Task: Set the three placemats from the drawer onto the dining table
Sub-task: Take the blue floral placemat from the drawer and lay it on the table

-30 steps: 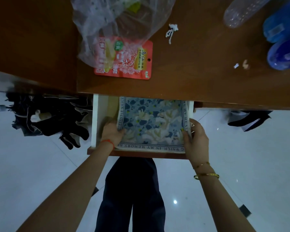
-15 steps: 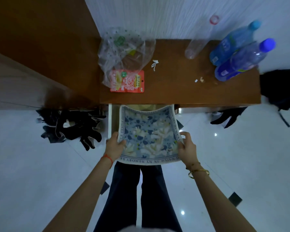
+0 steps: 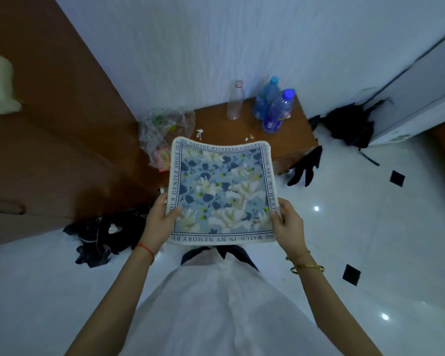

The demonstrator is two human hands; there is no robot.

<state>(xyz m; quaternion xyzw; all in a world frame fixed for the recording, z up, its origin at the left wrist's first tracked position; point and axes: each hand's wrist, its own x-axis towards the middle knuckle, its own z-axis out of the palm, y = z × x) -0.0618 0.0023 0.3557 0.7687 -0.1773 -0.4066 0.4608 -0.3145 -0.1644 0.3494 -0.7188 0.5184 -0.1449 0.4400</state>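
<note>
A square placemat [image 3: 222, 191] with blue leaves, white flowers and a lettered border is held flat in front of me, above the floor and the front of a brown cabinet [image 3: 290, 134]. My left hand [image 3: 161, 218] grips its near left edge, thumb on top. My right hand [image 3: 287, 223] grips its near right edge the same way. I cannot tell whether more mats lie under the top one. The drawer is hidden behind the placemat.
On the cabinet stand a clear empty bottle [image 3: 234, 102], two blue bottles [image 3: 274, 109] and a plastic bag of snacks [image 3: 165, 132]. Dark clothing lies on the white floor at left [image 3: 106, 235] and right [image 3: 306, 165]. A brown bed frame [image 3: 49, 150] fills the left.
Both hands lifted the placemat out of the open drawer and up toward me. The view pulled back from the cabinet, so the whole top and the wall show.
</note>
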